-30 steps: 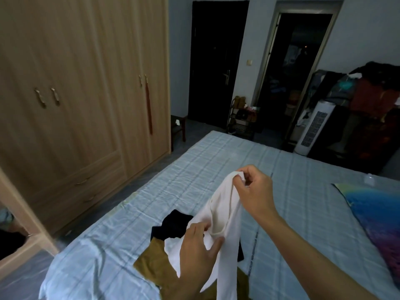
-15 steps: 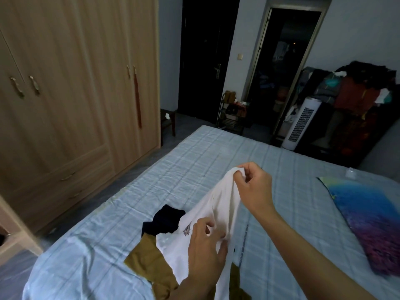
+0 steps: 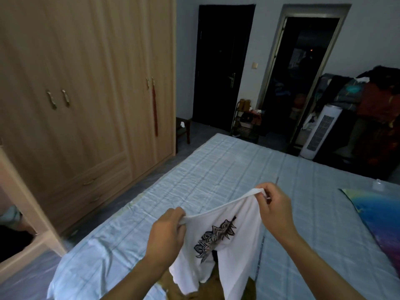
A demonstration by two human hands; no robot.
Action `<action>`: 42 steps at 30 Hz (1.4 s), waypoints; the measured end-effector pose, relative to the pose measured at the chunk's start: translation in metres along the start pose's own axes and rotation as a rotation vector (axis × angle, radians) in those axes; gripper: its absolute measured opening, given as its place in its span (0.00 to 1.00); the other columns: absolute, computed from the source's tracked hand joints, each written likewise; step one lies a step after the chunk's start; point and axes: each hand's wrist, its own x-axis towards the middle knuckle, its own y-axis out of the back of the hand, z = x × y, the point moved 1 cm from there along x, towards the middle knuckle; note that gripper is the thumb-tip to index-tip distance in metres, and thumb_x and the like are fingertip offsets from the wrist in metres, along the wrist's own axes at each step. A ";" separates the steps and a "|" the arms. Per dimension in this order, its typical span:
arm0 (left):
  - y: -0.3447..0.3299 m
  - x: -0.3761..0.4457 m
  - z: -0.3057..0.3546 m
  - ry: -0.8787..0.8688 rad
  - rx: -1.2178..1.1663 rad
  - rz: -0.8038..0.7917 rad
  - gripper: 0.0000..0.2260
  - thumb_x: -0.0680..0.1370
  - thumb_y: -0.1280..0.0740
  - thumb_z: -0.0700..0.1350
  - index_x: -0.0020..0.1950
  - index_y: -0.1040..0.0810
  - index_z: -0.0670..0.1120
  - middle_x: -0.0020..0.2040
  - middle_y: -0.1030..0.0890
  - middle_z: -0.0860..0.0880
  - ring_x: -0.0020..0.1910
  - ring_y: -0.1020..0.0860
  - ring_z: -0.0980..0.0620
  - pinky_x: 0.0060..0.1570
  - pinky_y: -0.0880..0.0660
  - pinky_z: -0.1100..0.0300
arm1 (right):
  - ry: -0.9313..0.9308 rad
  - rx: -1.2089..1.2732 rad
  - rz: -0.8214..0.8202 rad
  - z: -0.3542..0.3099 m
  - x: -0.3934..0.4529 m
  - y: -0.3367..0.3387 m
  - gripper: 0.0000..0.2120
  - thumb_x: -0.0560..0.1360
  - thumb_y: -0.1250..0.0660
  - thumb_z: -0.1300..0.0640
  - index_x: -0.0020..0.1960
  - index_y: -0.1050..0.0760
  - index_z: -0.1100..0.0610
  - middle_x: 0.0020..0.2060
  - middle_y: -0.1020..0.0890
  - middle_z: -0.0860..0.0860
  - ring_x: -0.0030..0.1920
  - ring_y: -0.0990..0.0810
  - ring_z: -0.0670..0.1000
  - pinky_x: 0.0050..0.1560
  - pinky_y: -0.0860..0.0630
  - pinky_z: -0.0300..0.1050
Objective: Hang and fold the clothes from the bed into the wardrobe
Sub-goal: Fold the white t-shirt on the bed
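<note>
Both hands have drawn apart since half a second ago, and the shirt [image 3: 225, 232], bunched between them then, is now stretched wide with its print turned to the camera. Left hand [image 3: 167, 231] pinches one end of the shirt's upper edge, fingers curled onto the cloth; right hand [image 3: 275, 210] pinches the other end, higher and farther out, so the edge runs taut and slanted between the two grips.

White and thin, the shirt carries a dark spiky design on its front, running aslant. Below the held edge the cloth hangs in loose folds over the near part of the bed [image 3: 216, 176], its lower ends dropping out of view at the bottom. Under it lies a brown garment [image 3: 190, 294], mostly hidden by the shirt and the left forearm, and a sliver of black cloth [image 3: 214, 255] shows through a gap in the folds.

A pale blue checked sheet covers the bed. At the right edge lies a pillow [image 3: 376, 215] in blue and purple. To the left stands the wardrobe [image 3: 86, 94], its pale wooden doors closed in the stretch facing the camera; an open door panel [image 3: 30, 204] juts out at the near left, between the person and the wardrobe's inside. Beyond the bed are a dark door [image 3: 223, 66], an open doorway [image 3: 303, 72], a white fan unit [image 3: 320, 131] and a heap of clothes [image 3: 372, 98] on the right.
</note>
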 end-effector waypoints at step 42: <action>0.094 0.162 0.057 0.121 -0.333 -0.248 0.07 0.75 0.26 0.43 0.38 0.18 0.46 0.34 0.18 0.46 0.32 0.25 0.53 0.32 0.28 0.60 | -0.096 0.130 -0.026 -0.035 0.077 0.070 0.10 0.77 0.31 0.60 0.37 0.26 0.56 0.29 0.28 0.46 0.29 0.33 0.42 0.31 0.35 0.35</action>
